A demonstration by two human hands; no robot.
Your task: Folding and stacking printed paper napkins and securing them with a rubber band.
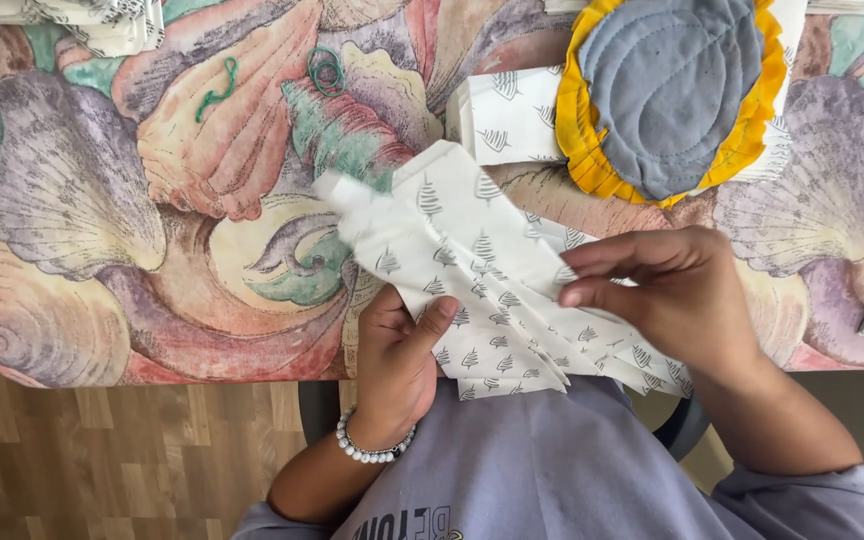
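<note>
Seen from above, a person in a lavender sweatshirt sits at a table (102,200) covered with a cloth printed in large seashells of pink, purple and green. Both hands work on a white paper napkin (472,270) patterned with small grey leaves, which lies at the near edge of the table and overhangs toward the person's lap. The napkin is folded into narrow overlapping pleats that fan out from its lower end. The left hand (397,355), with a white bead bracelet (370,446) at the wrist, is closed on the napkin's lower left part, thumb pressed on top. The right hand (672,290) pinches the pleats on the right side, fingertips drawn together on the paper. Farther back on the table, a round grey quilted mat (674,90) with a yellow ruffled rim rests on a stack of matching napkins (507,118). Two green rubber bands (326,70) lie near the far middle, and a green twist of what may be string (217,88), hard to make out, lies to their left. Wood-patterned floor (102,460) shows below the table.
</note>
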